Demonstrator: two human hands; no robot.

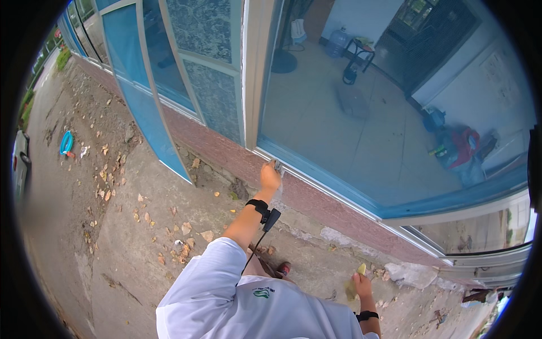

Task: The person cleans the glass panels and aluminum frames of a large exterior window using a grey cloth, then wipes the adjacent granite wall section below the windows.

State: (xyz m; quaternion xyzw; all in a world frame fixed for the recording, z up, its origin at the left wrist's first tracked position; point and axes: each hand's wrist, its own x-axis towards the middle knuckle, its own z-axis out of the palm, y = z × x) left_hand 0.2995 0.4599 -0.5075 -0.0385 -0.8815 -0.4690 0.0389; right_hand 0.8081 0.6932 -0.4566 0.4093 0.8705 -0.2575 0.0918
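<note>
My left hand (270,177) reaches forward to the outer sill of a large glass window (334,140). It grips a crumpled grey cloth (277,166), which lies against the white window frame (305,183) near its corner. Lower down on the right, beside my body, my right hand (363,284) holds a limp yellowish cloth (350,291), part of it sticking up above the fingers. Both wrists wear black straps, and a cable runs from the left one along my white shirt.
A blue-glazed window sash (146,101) swings outward at left, its lower corner over the concrete pavement (139,237). Dry leaves (184,250) are scattered there. Further off lie a blue basin (66,142) and a parked car (20,163). Through the glass show a stool (360,50) and bags (461,148).
</note>
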